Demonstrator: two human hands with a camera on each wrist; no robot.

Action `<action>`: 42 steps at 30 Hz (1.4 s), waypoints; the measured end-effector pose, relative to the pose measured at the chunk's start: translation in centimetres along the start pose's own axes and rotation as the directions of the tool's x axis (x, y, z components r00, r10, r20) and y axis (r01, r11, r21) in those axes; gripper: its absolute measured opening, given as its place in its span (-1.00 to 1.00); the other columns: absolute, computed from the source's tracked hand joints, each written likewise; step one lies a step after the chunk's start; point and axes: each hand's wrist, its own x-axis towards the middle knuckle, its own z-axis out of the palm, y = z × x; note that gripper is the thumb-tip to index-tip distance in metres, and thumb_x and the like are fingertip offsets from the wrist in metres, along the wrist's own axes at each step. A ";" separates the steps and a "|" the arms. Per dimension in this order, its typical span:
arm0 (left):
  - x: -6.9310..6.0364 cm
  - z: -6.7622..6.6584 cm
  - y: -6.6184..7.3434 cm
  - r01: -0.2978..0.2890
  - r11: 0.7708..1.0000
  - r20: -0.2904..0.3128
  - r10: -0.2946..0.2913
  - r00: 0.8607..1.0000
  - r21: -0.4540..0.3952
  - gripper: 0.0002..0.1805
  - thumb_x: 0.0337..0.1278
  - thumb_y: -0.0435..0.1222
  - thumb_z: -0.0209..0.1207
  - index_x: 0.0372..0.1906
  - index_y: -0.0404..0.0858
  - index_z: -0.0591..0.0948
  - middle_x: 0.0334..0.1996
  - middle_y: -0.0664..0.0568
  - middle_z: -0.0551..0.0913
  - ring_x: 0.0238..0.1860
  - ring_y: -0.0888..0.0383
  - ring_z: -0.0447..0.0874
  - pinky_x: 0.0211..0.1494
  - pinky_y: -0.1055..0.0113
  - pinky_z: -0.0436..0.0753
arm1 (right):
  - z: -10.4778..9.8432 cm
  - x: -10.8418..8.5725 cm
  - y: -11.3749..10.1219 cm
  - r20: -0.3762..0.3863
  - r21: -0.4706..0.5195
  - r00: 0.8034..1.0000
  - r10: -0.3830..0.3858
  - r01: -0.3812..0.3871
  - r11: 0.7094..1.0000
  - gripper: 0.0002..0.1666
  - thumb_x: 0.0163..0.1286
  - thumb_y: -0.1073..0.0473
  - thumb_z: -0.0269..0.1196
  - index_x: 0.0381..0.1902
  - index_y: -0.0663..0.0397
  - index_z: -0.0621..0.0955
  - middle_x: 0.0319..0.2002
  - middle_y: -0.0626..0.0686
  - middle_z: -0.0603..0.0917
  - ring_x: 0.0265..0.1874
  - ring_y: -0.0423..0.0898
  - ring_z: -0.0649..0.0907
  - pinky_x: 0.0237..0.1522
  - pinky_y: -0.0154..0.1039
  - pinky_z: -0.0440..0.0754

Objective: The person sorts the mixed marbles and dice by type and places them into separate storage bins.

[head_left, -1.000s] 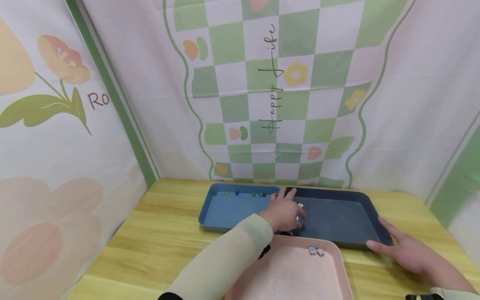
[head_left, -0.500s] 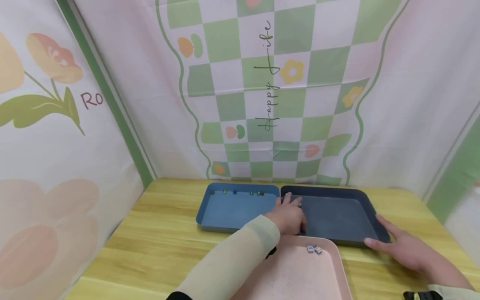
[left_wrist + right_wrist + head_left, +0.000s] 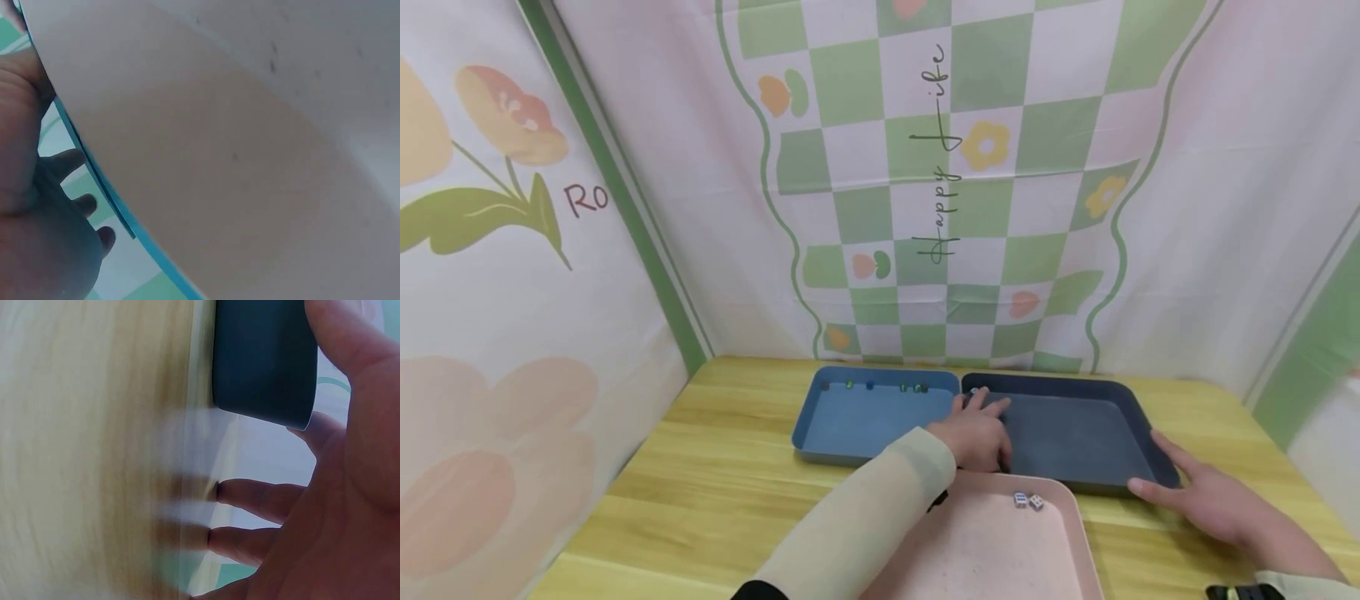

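Note:
My left hand (image 3: 973, 437) reaches over the left end of a dark navy tray (image 3: 1075, 429). Its fingers are spread, and in the left wrist view several fingertips of the left hand (image 3: 44, 206) show beyond a tray rim. A small white die (image 3: 975, 390) shows by the fingertips; whatever lies under the palm is hidden. My right hand (image 3: 1213, 500) touches the near right corner of the navy tray, thumb and index finger on either side of it. In the right wrist view the other fingers of the right hand (image 3: 300, 506) stretch out loosely beside the tray corner (image 3: 265, 369).
To the left, touching the navy tray, a blue tray (image 3: 865, 425) has several small dark and green cubes (image 3: 910, 388) along its far wall. A pink tray (image 3: 992, 550) in front holds two white dice (image 3: 1028, 501). All stand on a wooden table (image 3: 700, 483).
My left hand has shifted slightly right and toward me at the navy tray's left end. White dice seen beside its fingers earlier are now mostly covered. My right hand stays at the tray corner.

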 end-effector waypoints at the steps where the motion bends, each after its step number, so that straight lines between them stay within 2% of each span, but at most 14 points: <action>1: 0.0 0.0 -0.1 0.002 1.000 -0.007 -0.002 1.000 0.000 -0.88 0.19 0.06 0.33 -0.44 0.44 0.69 0.57 0.21 -0.02 0.56 -0.06 -0.31 0.47 -0.11 -0.08 | 0.0 0.0 0.0 0.001 0.000 1.000 0.000 0.000 1.000 0.19 0.48 -0.34 0.06 0.53 0.35 -0.26 0.21 0.77 0.15 0.10 0.72 0.29 -0.04 0.50 0.33; 4: -0.2 -0.4 -0.6 0.016 1.000 -0.030 -0.016 0.999 0.003 -0.89 0.19 0.08 0.32 -0.43 0.43 0.69 0.59 0.19 -0.13 0.56 -0.06 -0.39 0.47 -0.13 -0.11 | 0.0 0.0 0.0 -0.003 -0.001 1.000 -0.005 0.005 1.000 0.19 0.48 -0.34 0.07 0.53 0.35 -0.26 0.20 0.77 0.16 0.09 0.73 0.30 -0.04 0.51 0.33; 10: -0.8 -1.8 -1.9 0.038 0.999 -0.081 -0.041 0.996 -0.033 -0.91 0.19 0.10 0.32 -0.42 0.40 0.68 0.60 0.12 -0.19 0.56 -0.10 -0.35 0.46 -0.14 -0.08 | -0.1 0.0 0.0 0.007 -0.012 1.000 -0.002 0.002 1.000 0.19 0.48 -0.34 0.06 0.52 0.38 -0.24 0.19 0.77 0.18 0.07 0.71 0.33 -0.06 0.48 0.36; 13: -1.1 -2.2 -3.0 0.074 0.994 -0.108 -0.082 0.991 -0.078 -0.87 0.18 0.11 0.32 -0.46 0.40 0.65 0.60 0.09 -0.18 0.56 -0.14 -0.31 0.45 -0.15 -0.03 | -0.1 0.1 0.1 0.018 -0.008 1.000 0.002 -0.002 1.000 0.19 0.48 -0.35 0.06 0.52 0.38 -0.25 0.19 0.77 0.18 0.08 0.71 0.33 -0.05 0.48 0.37; 15: -1.3 -2.5 -3.9 0.106 0.985 -0.128 -0.124 0.984 -0.136 -0.86 0.19 0.09 0.32 -0.47 0.38 0.64 0.60 0.07 -0.19 0.55 -0.18 -0.29 0.43 -0.17 -0.01 | -0.1 0.2 0.2 0.024 -0.003 1.000 0.006 -0.006 1.000 0.20 0.47 -0.36 0.05 0.53 0.37 -0.26 0.20 0.77 0.16 0.08 0.71 0.32 -0.06 0.48 0.36; 20: -1.8 -2.3 -6.6 0.203 0.940 -0.171 -0.255 0.952 -0.273 -0.83 0.20 0.06 0.32 -0.50 0.30 0.64 0.59 0.01 -0.12 0.54 -0.25 -0.25 0.41 -0.23 -0.01 | -0.1 0.5 0.6 0.034 0.009 0.999 0.014 -0.015 1.000 0.24 0.45 -0.41 0.05 0.53 0.35 -0.28 0.22 0.76 0.15 0.10 0.72 0.31 -0.06 0.49 0.36; 23: -2.1 -1.8 -8.0 0.275 0.918 -0.181 -0.334 0.925 -0.287 -0.80 0.17 0.06 0.32 -0.54 0.27 0.62 0.59 -0.02 -0.07 0.53 -0.27 -0.22 0.40 -0.25 -0.01 | -0.1 0.5 0.5 0.034 0.010 0.999 0.011 -0.011 1.000 0.23 0.45 -0.40 0.05 0.53 0.35 -0.27 0.22 0.76 0.15 0.10 0.71 0.31 -0.05 0.48 0.37; 26: -2.6 -1.6 -8.9 0.332 0.900 -0.165 -0.387 0.907 -0.284 -0.80 0.17 0.05 0.32 -0.54 0.24 0.62 0.59 -0.04 -0.07 0.52 -0.29 -0.22 0.38 -0.27 -0.01 | -0.1 0.4 0.3 0.037 0.008 0.999 0.008 -0.009 1.000 0.21 0.47 -0.37 0.05 0.53 0.37 -0.26 0.22 0.76 0.15 0.10 0.71 0.30 -0.04 0.47 0.36; 28: -2.9 -1.5 -9.3 0.359 0.892 -0.151 -0.409 0.900 -0.276 -0.79 0.18 0.04 0.33 -0.54 0.23 0.62 0.59 -0.06 -0.07 0.52 -0.29 -0.24 0.38 -0.28 -0.01 | -0.1 0.3 0.1 0.035 0.004 0.999 0.008 -0.008 1.000 0.20 0.48 -0.36 0.05 0.53 0.38 -0.25 0.22 0.76 0.15 0.10 0.71 0.31 -0.04 0.46 0.37; 36: -3.3 -0.8 -10.1 0.395 0.884 -0.117 -0.433 0.894 -0.251 -0.83 0.21 0.02 0.30 -0.49 0.19 0.65 0.58 -0.11 -0.06 0.53 -0.28 -0.28 0.37 -0.34 -0.04 | -0.1 0.3 0.1 0.040 0.007 0.999 0.021 -0.021 1.000 0.21 0.47 -0.38 0.05 0.53 0.37 -0.26 0.23 0.76 0.13 0.10 0.72 0.29 -0.04 0.47 0.36; 40: -3.6 -0.7 -10.2 0.416 0.872 -0.117 -0.456 0.882 -0.259 -0.94 0.24 -0.02 0.27 -0.31 0.19 0.73 0.57 -0.11 -0.04 0.53 -0.28 -0.31 0.38 -0.33 -0.10 | -0.2 0.3 0.0 0.050 0.015 0.998 0.033 -0.034 0.999 0.22 0.46 -0.39 0.05 0.53 0.36 -0.26 0.23 0.76 0.13 0.11 0.71 0.29 -0.03 0.47 0.36; 42: -3.7 -0.6 -10.1 0.426 0.864 -0.118 -0.468 0.876 -0.267 -0.87 0.26 -0.02 0.26 -0.16 0.18 0.75 0.57 -0.12 -0.04 0.53 -0.29 -0.32 0.39 -0.32 -0.12 | -0.2 0.3 0.0 0.055 0.017 0.998 0.034 -0.035 0.999 0.21 0.47 -0.38 0.05 0.52 0.36 -0.27 0.23 0.76 0.12 0.11 0.72 0.29 -0.03 0.47 0.36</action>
